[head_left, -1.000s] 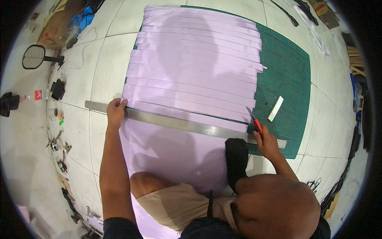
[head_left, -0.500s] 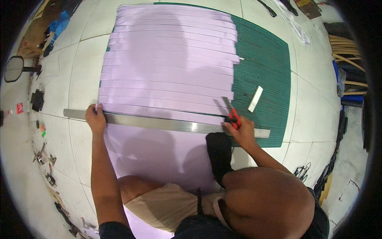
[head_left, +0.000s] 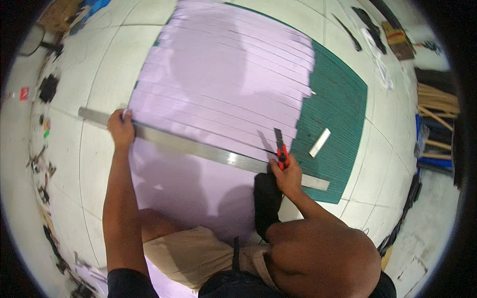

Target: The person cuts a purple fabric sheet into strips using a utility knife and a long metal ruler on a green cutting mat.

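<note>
A long metal ruler (head_left: 198,148) lies slantwise across a lavender sheet (head_left: 171,174), whose far part is cut into several narrow strips (head_left: 208,69). My left hand (head_left: 121,128) is closed over the ruler near its left end, at the sheet's left edge. In my right hand (head_left: 289,175) is a red and black utility knife (head_left: 282,158), its dark blade pointing away from me. That hand sits over the ruler towards its right end, beside my black-socked foot (head_left: 267,201). A green cutting mat (head_left: 338,109) shows under the strips and to their right.
A small white block (head_left: 319,142) lies on the mat, right of the knife. Pale floor tiles (head_left: 117,62) surround the mat. Small items line the left wall, and a bundle of light-brown sticks (head_left: 437,102) stands at the right. A cardboard box (head_left: 397,39) is at the far right.
The view has turned, so the ruler, sheet and mat now slope down to the right. Both hands stay at the ruler, and the knife remains in my right hand.
</note>
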Demonstrator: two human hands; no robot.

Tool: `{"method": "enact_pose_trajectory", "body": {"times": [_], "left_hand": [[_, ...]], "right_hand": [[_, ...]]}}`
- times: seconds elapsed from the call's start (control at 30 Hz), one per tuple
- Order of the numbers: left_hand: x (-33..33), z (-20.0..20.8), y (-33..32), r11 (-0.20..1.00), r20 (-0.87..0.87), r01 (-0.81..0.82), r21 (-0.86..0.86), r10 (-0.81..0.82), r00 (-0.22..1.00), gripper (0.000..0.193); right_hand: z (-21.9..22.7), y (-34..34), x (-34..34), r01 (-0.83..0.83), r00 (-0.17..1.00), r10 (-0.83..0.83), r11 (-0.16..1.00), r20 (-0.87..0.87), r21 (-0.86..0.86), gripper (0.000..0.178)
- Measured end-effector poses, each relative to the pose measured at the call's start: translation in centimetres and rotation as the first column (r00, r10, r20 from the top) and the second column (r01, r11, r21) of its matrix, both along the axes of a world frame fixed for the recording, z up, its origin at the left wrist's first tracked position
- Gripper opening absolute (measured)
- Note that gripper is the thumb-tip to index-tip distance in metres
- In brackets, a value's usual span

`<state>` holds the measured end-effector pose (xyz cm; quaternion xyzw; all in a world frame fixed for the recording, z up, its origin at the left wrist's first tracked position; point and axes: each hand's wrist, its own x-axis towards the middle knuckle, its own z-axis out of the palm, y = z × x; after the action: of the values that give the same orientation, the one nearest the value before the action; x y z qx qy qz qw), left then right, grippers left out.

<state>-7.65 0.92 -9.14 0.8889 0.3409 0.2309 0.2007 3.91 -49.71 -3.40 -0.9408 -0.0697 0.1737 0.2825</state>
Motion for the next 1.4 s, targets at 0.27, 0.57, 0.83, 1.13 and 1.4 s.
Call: {"method": "enact_pose_trajectory", "body": {"times": [0.27, 0.57, 0.83, 1.13, 1.4], "left_hand": [[0.5, 0.5, -1.3, 0.995, -0.002, -0.070, -0.066, 0.070, 0.998, 0.025], [0.6, 1.3, -2.1, 0.999, 0.071, -0.001, -0.045, 0.004, 0.997, 0.019], [-0.1, 1.2, -1.3, 0.996, 0.035, -0.016, -0.085, 0.019, 0.999, 0.036], [-2.6, 1.6, 0.7, 0.834, -0.172, -0.519, -0.184, 0.493, 0.853, 0.071], [-2.7, 1.0, 4.4, 0.684, -0.233, -0.613, -0.396, 0.571, 0.787, 0.111]], "right_hand": [[-1.1, -0.7, 0.0, -0.012, 0.998, 0.008, 0.997, 0.065, 0.071, 0.028], [-1.9, -1.9, 0.8, 0.007, 0.998, -0.011, 0.998, 0.059, 0.067, 0.036], [-0.7, -3.3, -0.1, -0.167, 0.970, 0.160, 0.986, 0.182, 0.024, 0.045], [0.6, -10.0, -0.3, -0.299, 0.925, 0.331, 0.937, 0.188, -0.178, 0.046], [1.0, -9.9, 0.3, -0.329, 0.941, 0.333, 0.942, 0.061, -0.073, 0.049]]}}
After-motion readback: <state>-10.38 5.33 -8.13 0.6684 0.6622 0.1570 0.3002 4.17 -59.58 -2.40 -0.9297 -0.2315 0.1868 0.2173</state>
